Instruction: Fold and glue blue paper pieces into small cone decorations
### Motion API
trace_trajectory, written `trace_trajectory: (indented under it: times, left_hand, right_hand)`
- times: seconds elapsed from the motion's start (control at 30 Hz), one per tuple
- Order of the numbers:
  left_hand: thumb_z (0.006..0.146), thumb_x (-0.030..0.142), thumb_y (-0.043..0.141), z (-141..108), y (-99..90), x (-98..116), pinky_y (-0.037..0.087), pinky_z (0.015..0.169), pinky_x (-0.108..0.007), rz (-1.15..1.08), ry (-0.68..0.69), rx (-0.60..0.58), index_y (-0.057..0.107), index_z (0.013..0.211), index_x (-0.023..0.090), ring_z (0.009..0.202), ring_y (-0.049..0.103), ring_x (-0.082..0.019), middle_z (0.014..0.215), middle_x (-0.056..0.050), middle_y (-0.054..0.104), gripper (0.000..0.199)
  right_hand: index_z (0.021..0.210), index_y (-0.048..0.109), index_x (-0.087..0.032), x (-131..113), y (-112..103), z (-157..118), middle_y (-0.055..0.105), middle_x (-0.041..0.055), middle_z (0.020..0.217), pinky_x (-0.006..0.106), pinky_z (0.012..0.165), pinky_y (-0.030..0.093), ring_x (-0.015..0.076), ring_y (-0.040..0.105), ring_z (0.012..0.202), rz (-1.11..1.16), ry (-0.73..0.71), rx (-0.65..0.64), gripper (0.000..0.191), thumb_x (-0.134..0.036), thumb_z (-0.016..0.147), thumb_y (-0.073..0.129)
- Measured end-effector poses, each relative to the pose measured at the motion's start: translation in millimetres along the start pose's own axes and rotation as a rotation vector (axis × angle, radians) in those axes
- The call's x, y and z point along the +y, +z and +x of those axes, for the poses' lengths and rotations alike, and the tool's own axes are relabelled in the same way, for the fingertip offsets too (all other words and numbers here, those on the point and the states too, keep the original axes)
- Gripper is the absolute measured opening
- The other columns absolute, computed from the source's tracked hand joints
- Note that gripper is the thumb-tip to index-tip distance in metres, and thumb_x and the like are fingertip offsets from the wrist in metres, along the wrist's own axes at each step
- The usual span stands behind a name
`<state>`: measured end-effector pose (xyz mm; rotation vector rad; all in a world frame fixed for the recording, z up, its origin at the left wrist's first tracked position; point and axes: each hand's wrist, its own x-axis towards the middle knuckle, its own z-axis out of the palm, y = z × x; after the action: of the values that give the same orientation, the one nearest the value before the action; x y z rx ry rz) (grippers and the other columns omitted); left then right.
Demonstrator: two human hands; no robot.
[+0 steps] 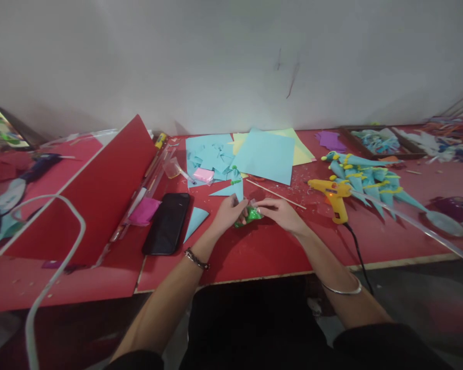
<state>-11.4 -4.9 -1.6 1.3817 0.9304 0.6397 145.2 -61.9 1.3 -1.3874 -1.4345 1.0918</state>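
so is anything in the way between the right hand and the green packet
Nothing visible: the right hand has its fingers right at the green packet, and the left hand grips it from the other side.

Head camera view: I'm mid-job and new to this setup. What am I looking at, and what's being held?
There is no machine here: you see a person's bare left hand and right hand, pictured from a camera worn on their head, facing forward and down. Their fingers meet at a small bright green packet in shiny clear wrapping, which both seem to hold. On the red tabletop, a black rectangular phone lies to the left. Beyond the hands is a flat light blue paper sheet. To the right are a yellow plastic glue gun and light blue paper cones with yellow trim.
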Motion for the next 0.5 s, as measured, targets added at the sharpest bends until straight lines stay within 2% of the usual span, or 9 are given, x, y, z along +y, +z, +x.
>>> trace_trajectory:
  times: [0.17, 0.37, 0.5]
  left_hand:
    - [0.079, 0.027, 0.049, -0.9, 1.0, 0.0, 0.033, 0.031, -0.014, 0.031, -0.005, 0.007, 0.042, 0.075, 0.015, 0.032, 0.05, -0.007, 0.047, 0.007, 0.051, 0.014]
    - [0.08, 0.022, 0.047, -3.2, 4.3, 4.0, 0.034, 0.032, -0.013, 0.086, -0.028, -0.002, 0.041, 0.074, 0.015, 0.033, 0.052, -0.007, 0.048, 0.006, 0.052, 0.01]
    - [0.08, 0.022, 0.046, -3.2, 4.4, 4.5, 0.035, 0.033, -0.013, 0.125, -0.024, -0.009, 0.041, 0.074, 0.016, 0.035, 0.053, -0.007, 0.049, 0.006, 0.053, 0.01]
  right_hand:
    - [0.087, 0.066, -0.017, 0.9, -0.8, -0.5, 0.062, 0.0051, 0.09, 0.028, 0.075, 0.044, 0.0156, 0.058, 0.083, 0.02, -0.045, -0.079, 0.022, -0.029, 0.07, 0.059]
    - [0.071, 0.065, -0.017, 1.6, -0.2, 0.8, 0.059, 0.0035, 0.077, 0.028, 0.071, 0.043, 0.0143, 0.057, 0.073, -0.114, -0.122, -0.019, 0.01, -0.024, 0.069, 0.058]
    - [0.069, 0.063, -0.016, 3.7, 0.1, 2.0, 0.058, 0.0025, 0.073, 0.027, 0.068, 0.042, 0.0132, 0.055, 0.069, -0.185, -0.128, -0.012, 0.011, -0.024, 0.071, 0.056]
